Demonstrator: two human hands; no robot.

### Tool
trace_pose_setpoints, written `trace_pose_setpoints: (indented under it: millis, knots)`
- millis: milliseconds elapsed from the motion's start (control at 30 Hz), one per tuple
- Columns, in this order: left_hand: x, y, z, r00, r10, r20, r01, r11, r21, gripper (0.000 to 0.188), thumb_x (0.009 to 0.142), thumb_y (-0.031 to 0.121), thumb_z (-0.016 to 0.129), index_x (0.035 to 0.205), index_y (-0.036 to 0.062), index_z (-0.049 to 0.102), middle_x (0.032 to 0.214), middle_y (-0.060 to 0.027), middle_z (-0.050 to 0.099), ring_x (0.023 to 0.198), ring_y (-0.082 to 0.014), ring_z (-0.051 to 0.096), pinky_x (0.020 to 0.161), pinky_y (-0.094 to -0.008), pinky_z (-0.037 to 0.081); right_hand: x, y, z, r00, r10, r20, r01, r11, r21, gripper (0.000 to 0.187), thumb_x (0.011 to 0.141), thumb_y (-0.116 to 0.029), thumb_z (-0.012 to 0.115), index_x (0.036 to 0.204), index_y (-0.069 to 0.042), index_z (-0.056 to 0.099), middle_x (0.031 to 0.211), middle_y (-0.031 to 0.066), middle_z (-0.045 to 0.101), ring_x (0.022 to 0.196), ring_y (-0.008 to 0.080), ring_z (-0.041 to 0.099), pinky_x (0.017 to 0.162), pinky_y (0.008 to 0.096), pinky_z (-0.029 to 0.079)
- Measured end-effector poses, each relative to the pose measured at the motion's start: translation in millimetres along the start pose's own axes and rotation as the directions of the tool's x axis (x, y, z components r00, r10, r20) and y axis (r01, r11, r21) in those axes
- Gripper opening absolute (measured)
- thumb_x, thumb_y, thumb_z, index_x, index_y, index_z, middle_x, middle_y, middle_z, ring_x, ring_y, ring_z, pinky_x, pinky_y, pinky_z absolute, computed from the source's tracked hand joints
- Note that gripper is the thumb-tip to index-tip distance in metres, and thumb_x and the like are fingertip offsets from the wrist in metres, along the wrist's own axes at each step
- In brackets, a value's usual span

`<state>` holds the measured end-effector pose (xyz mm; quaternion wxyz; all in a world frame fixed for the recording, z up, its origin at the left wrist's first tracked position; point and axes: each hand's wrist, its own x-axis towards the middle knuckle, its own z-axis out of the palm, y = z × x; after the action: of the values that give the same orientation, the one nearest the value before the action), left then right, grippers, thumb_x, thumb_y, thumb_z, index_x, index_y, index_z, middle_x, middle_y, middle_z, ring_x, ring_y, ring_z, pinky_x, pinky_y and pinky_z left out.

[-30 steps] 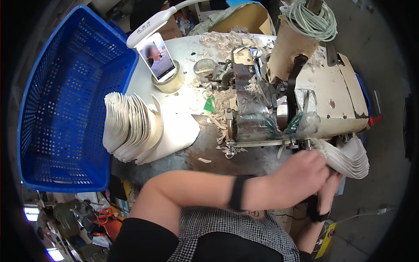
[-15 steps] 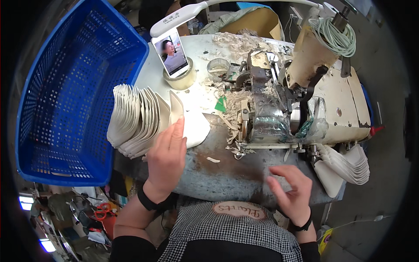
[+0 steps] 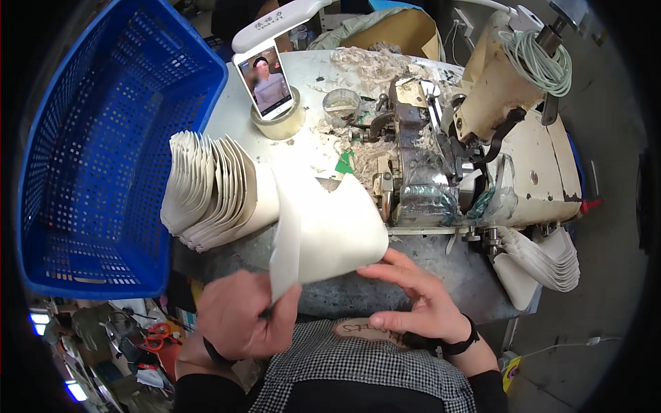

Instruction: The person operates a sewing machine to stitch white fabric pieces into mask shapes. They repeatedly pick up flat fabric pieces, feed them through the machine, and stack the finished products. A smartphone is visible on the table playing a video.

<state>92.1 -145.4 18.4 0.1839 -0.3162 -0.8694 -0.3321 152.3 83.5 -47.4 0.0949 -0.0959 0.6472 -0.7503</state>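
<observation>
My left hand [image 3: 248,313] is closed on the near left end of a white curved, leather-like piece [image 3: 337,227], pinching it between thumb and fingers. One side of the piece is folded up; the rest spreads to the right above the table. My right hand [image 3: 423,299] is open, with its fingertips against the piece's near right edge and its thumb apart below. Left of the piece stands a stack of similar white pieces [image 3: 213,193]. To the right is a bench machine [image 3: 430,165] with a metal working head, and another fanned stack of white pieces [image 3: 540,258] lies at its near side.
A blue plastic basket [image 3: 124,158] stands at the left. Behind the piece, a phone [image 3: 265,82] leans on a tape roll [image 3: 279,124] under a white lamp [image 3: 275,24]. Pale shavings [image 3: 368,69] and a small round container [image 3: 341,104] lie beside the machine.
My left hand has taken a white piece off the stack and brought it toward me. My right hand has moved left to the piece's edge.
</observation>
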Motion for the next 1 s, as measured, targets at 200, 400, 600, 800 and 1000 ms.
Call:
trace_pose_setpoints:
  millis: [200, 400, 600, 800, 1000]
  knots:
    - [-7, 0, -13, 0.949, 0.029, 0.315, 0.046, 0.973, -0.227, 0.008, 0.077, 0.017, 0.066, 0.074, 0.0095, 0.067, 0.065, -0.0056, 0.062, 0.049, -0.0253, 0.056, 0.047, -0.0333, 0.045, -11, 16, 10, 0.939, 0.151, -0.310, -0.094, 0.977, 0.191, 0.029, 0.083, -0.002, 0.068, 0.112, -0.002, 0.065, 0.108, 0.0082, 0.064, 0.097, 0.0155, 0.060, 0.085, 0.0283, 0.047]
    - [13, -27, -3, 0.962, -0.274, 0.001, 0.231, 0.810, -0.538, 0.013, 0.078, 0.005, 0.060, 0.089, -0.0014, 0.061, 0.077, -0.0078, 0.059, 0.067, -0.0128, 0.054, 0.061, -0.0250, 0.044, -24, -3, -22, 0.861, -0.299, -0.412, 0.147, 0.920, -0.362, 0.020, 0.082, 0.007, 0.058, 0.097, 0.000, 0.070, 0.085, 0.0090, 0.069, 0.069, 0.0119, 0.060, 0.060, 0.0225, 0.045]
    - [80, -17, 51, 0.730, 0.024, 0.683, 0.445, 0.742, -0.502, 0.034, 0.084, 0.007, 0.064, 0.116, -0.0006, 0.056, 0.088, -0.0035, 0.061, 0.067, -0.0044, 0.054, 0.059, -0.0199, 0.044, -25, -12, -41, 0.905, -0.336, -0.260, 0.257, 0.920, -0.294, 0.021, 0.079, 0.011, 0.055, 0.091, 0.002, 0.070, 0.077, 0.0073, 0.066, 0.058, 0.0082, 0.054, 0.053, 0.0216, 0.040]
    - [101, -17, 88, 0.537, 0.036, 0.843, 0.690, 0.557, -0.463, 0.024, 0.091, 0.016, 0.062, 0.108, -0.0005, 0.057, 0.068, 0.0028, 0.055, 0.054, -0.0041, 0.054, 0.049, -0.0182, 0.043, -30, -8, -43, 0.869, -0.271, -0.414, 0.141, 0.938, -0.317, 0.024, 0.082, 0.005, 0.060, 0.105, 0.001, 0.067, 0.094, 0.0106, 0.069, 0.077, 0.0121, 0.064, 0.066, 0.0229, 0.048]
    - [112, -12, 109, 0.613, -0.052, 0.788, 0.616, 0.656, -0.436, 0.016, 0.092, 0.013, 0.058, 0.091, -0.0026, 0.061, 0.065, -0.0006, 0.059, 0.051, -0.0050, 0.056, 0.045, -0.0200, 0.044, -36, 3, -47, 0.831, -0.147, -0.536, -0.022, 0.955, -0.297, 0.031, 0.085, 0.002, 0.062, 0.115, 0.001, 0.063, 0.105, 0.0081, 0.067, 0.086, 0.0099, 0.063, 0.072, 0.0225, 0.049]
